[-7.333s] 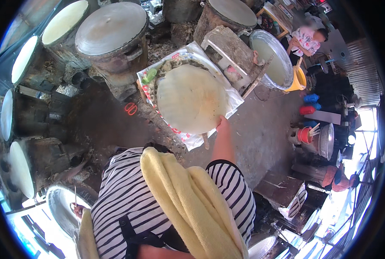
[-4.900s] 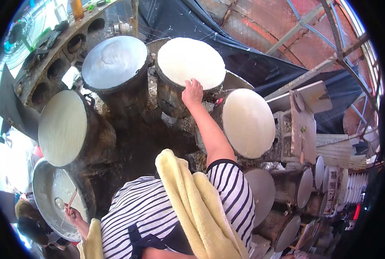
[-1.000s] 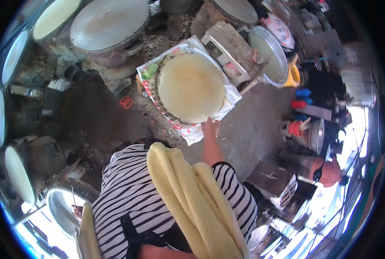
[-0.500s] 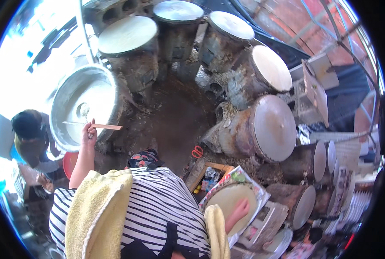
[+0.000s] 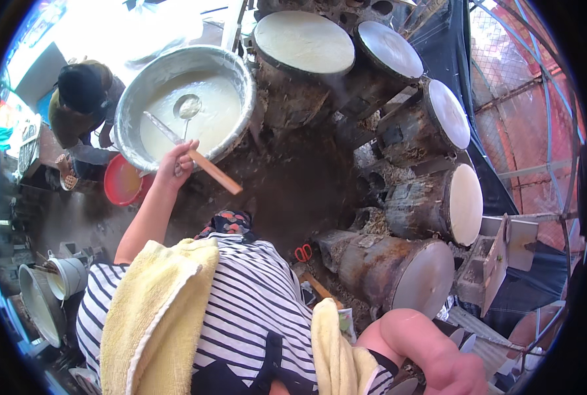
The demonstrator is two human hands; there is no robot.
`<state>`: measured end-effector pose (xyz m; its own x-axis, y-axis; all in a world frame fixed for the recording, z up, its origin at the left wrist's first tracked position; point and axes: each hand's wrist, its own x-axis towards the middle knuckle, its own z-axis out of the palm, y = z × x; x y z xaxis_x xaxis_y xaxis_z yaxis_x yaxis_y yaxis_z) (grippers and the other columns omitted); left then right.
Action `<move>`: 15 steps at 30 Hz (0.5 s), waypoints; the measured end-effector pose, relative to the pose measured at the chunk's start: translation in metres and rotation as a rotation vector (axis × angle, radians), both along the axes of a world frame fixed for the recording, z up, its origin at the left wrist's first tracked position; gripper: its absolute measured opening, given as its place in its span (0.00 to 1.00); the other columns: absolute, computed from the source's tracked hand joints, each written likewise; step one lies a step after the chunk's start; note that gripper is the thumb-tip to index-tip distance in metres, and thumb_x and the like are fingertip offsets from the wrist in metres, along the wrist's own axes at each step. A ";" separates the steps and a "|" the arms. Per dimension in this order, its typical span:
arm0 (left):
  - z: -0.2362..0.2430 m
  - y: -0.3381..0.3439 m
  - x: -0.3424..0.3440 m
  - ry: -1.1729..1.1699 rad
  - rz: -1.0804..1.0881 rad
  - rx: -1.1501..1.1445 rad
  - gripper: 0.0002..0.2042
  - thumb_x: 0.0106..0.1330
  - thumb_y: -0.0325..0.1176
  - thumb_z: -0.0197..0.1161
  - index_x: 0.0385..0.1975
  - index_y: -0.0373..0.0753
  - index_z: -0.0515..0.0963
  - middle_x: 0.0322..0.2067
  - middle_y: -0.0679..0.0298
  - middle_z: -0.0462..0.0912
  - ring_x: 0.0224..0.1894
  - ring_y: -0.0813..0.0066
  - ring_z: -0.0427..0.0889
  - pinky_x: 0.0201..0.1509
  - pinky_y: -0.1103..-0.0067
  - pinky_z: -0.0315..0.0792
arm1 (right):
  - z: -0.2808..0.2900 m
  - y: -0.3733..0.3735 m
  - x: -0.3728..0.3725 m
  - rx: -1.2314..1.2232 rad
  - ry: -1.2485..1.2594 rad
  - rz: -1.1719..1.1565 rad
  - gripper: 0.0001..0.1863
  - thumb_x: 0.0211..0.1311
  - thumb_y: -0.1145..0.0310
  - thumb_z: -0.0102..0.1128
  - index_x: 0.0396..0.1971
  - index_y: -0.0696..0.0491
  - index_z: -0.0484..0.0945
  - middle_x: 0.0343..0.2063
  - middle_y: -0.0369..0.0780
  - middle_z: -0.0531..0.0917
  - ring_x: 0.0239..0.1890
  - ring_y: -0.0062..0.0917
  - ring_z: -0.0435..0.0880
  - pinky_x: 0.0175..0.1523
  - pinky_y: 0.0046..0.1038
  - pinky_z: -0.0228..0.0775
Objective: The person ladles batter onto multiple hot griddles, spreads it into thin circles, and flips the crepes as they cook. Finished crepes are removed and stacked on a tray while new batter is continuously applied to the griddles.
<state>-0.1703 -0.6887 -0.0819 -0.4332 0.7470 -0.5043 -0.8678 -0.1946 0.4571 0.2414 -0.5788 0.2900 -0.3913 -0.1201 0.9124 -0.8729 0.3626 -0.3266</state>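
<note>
My left hand [image 5: 176,164] is closed around a ladle [image 5: 189,106] and a long, flat-bladed tool with a wooden handle [image 5: 216,172]. It holds both over the near rim of a big metal basin [image 5: 130,141] with pale liquid batter [image 5: 214,108] inside. The ladle's round bowl is over the batter and the flat blade points up to the left. My right hand [image 5: 461,376] is low at the right, beside the nearest drum stove [image 5: 425,280]. Its fingers are turned away and partly cut off by the picture's edge.
Several drum stoves with round flat tops curve around me, one top [image 5: 305,41] beside the basin. A person [image 5: 83,99] crouches left of it, near a red bowl [image 5: 123,179]. Orange-handled scissors [image 5: 303,253] lie before me. A white bucket [image 5: 68,278] stands at the left.
My view has swung, bringing the basin nearer the middle. My right hand has left the pale round surface on the patterned tray and moved outward right. My left hand still grips both tools.
</note>
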 end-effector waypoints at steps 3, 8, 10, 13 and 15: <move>-0.002 0.006 0.000 0.037 -0.134 -0.025 0.12 0.64 0.28 0.53 0.45 0.32 0.67 0.30 0.66 0.77 0.13 0.93 0.60 0.09 0.94 0.56 | 0.015 0.011 0.016 -0.064 -0.141 -0.061 0.04 0.58 0.71 0.52 0.33 0.52 0.74 0.27 0.37 0.79 0.23 0.23 0.79 0.28 0.23 0.72; 0.074 0.056 0.049 0.212 -0.130 -0.289 0.13 0.62 0.29 0.55 0.45 0.34 0.68 0.23 0.66 0.76 0.12 0.90 0.63 0.09 0.92 0.56 | 0.016 0.043 -0.004 0.120 0.384 -0.525 0.03 0.60 0.71 0.48 0.32 0.49 0.71 0.26 0.33 0.78 0.24 0.18 0.78 0.27 0.20 0.70; 0.093 0.093 0.064 0.246 -0.288 -0.256 0.14 0.62 0.29 0.55 0.46 0.34 0.67 0.29 0.63 0.77 0.13 0.89 0.64 0.09 0.92 0.56 | 0.018 0.048 -0.038 0.376 0.936 -0.963 0.03 0.62 0.70 0.45 0.29 0.48 0.68 0.23 0.28 0.74 0.21 0.13 0.74 0.25 0.17 0.65; 0.115 0.110 0.072 0.159 -0.213 -0.180 0.15 0.62 0.28 0.54 0.48 0.33 0.65 0.30 0.61 0.77 0.12 0.89 0.64 0.09 0.91 0.57 | 0.024 0.060 0.007 0.617 0.374 -1.059 0.08 0.64 0.67 0.42 0.23 0.45 0.61 0.17 0.24 0.65 0.17 0.09 0.66 0.23 0.13 0.55; 0.125 0.137 0.078 0.205 -0.284 -0.117 0.16 0.62 0.28 0.53 0.49 0.33 0.64 0.34 0.58 0.78 0.12 0.88 0.63 0.09 0.91 0.57 | 0.028 0.073 0.001 0.658 0.366 -1.156 0.12 0.64 0.65 0.40 0.20 0.44 0.57 0.15 0.23 0.59 0.15 0.09 0.62 0.22 0.12 0.49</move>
